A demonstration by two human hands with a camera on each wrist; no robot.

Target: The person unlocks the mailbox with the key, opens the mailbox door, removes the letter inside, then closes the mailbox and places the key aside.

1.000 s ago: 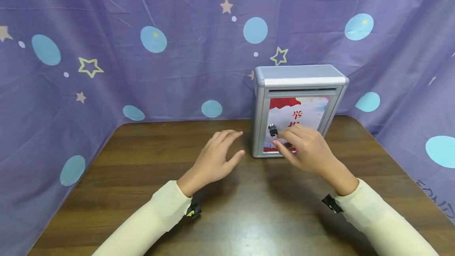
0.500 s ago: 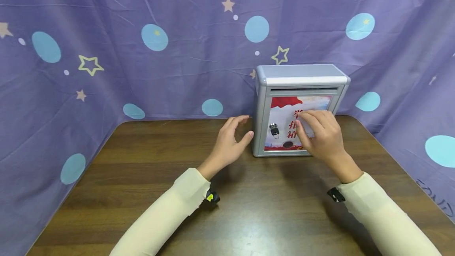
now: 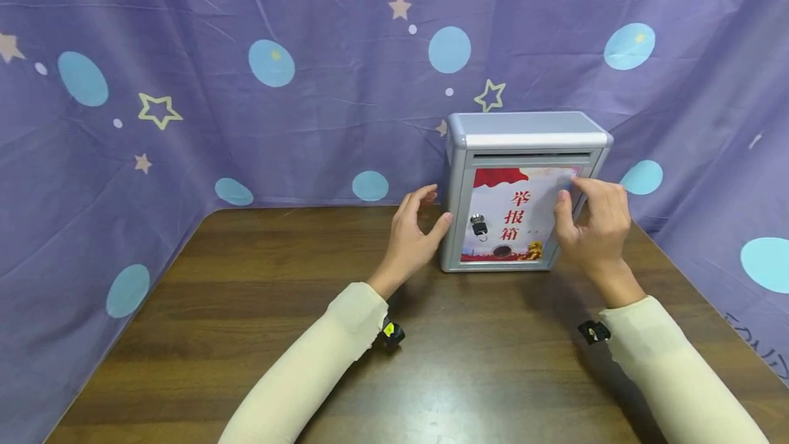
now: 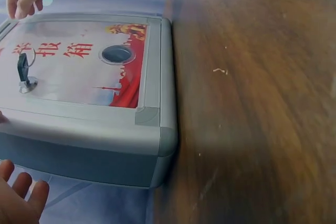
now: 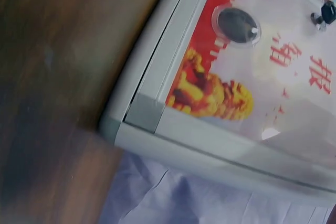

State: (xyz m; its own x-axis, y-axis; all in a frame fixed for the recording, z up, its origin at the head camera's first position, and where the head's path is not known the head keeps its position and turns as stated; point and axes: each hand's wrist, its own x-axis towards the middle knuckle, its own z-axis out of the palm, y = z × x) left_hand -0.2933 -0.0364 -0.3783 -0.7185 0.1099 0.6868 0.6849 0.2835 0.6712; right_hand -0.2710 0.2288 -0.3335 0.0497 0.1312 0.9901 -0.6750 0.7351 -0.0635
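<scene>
A grey metal letter box stands upright on the table, a slot near its top and red characters on its front panel. A black key with a small ring sits in the front lock. My left hand is at the box's left side, thumb by the front edge and fingers spread; in the left wrist view its fingertips are apart from the side wall. My right hand is beside the right front edge, thumb and fingers bent apart with nothing between them. Whether either hand touches the box I cannot tell.
The brown wooden table extends to the left and in front of the box. A purple curtain with stars and blue dots hangs close behind and on both sides.
My right hand has left the key and moved right across the front panel to the box's right edge. My left hand has moved right and forward to the left side. The box stays put.
</scene>
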